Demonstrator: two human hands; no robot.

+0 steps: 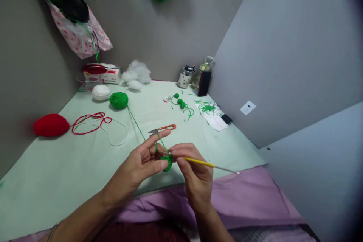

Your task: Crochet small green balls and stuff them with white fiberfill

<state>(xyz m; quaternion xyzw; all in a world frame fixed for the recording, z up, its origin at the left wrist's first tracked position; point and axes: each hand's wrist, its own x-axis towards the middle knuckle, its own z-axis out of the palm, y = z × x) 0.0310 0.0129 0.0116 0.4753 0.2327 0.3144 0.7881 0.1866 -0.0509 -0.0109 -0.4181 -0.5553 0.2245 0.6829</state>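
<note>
Left hand (138, 164) is pinching crochet piece (168, 164), right hand (198, 181) at three o'clock gripping hook (200, 162); taut yarn (136, 123) should be helping.

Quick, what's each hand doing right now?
Left hand: pinching a small round green crocheted piece, with thin green yarn strung across it.
Right hand: closed, holding a slim yellow-handled metal crochet hook.
</note>
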